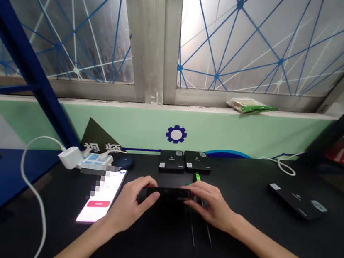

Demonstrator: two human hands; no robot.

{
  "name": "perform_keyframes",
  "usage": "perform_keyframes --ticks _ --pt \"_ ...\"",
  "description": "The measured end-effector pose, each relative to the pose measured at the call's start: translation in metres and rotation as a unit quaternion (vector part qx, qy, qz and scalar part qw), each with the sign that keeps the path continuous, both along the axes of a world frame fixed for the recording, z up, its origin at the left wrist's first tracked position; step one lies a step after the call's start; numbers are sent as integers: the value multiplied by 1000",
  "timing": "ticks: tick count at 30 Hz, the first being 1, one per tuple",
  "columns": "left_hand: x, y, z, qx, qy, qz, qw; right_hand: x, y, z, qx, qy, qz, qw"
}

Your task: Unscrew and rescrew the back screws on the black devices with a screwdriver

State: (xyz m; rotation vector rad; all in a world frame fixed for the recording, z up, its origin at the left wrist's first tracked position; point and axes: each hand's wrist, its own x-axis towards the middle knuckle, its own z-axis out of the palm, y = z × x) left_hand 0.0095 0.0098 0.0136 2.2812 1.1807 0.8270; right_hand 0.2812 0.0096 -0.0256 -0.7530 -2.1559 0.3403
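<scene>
Between my two hands is a flat black box, seen edge-on above the dark table. My left hand grips its left end with thumb and fingers. At the other end, my right hand pinches the box in the same way. Two screwdrivers lie partly under my right hand; a green handle end shows beyond it, and thin metal shafts point toward me. Two similar black boxes, a left one and a right one, lie side by side behind. Another black box rests at the right.
A lit phone lies left of my left hand. Behind it are a power strip, a white charger with a cable, and a dark blue mouse. A white cable lies at the back right. A packet sits on the sill.
</scene>
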Motion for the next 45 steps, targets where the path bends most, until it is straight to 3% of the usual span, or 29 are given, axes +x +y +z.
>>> perform_keyframes --ticks 3,9,17,22,33,35,37,41,45 --pt "-1 3 2 -83 7 -41 996 2 2 -3 21 -10 -5 1000" --pt "-8 9 -7 -116 6 -75 990 3 1 -1 31 -44 6 999" --pt "-1 7 -21 -86 11 -64 994 2 3 -10 100 -78 12 992" --pt "1 8 -32 -50 26 -21 998 1 5 -12 118 -105 26 987" --pt "2 7 -31 -10 68 -14 998 3 2 -2 60 -76 44 994" --pt "2 7 -31 9 78 -6 997 5 4 0 59 -55 5 997" --pt "1 7 -31 19 86 4 996 9 7 2 49 -36 -77 995" --pt "0 8 -31 20 109 20 994 17 16 2 -57 -71 -240 966" --pt "-1 8 -34 19 130 27 991 21 22 -1 -174 -129 -256 942"
